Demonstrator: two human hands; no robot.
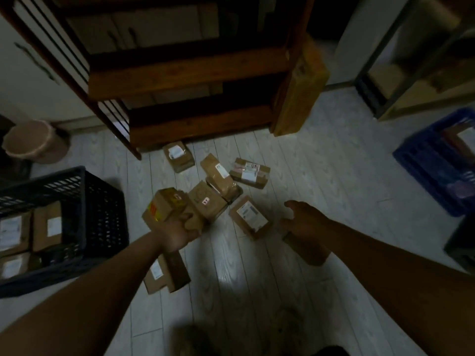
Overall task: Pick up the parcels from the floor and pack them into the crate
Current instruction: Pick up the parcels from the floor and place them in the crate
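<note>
Parcels [221,181] lie scattered on the floor [321,176] before a shelf unit [190,75], one parcel [164,205] held in the left hand [180,232] just left of them, a crate [102,214] containing more farther left, a bin [36,142] behind it, and a second crate [424,160] far right.

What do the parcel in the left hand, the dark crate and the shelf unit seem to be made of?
The parcel in the left hand looks like matte brown cardboard with stuck-on labels. The dark crate seems moulded plastic: lattice walls. The shelf unit looks like stained wood, slightly glossy; dim light leaves this uncertain.
</note>
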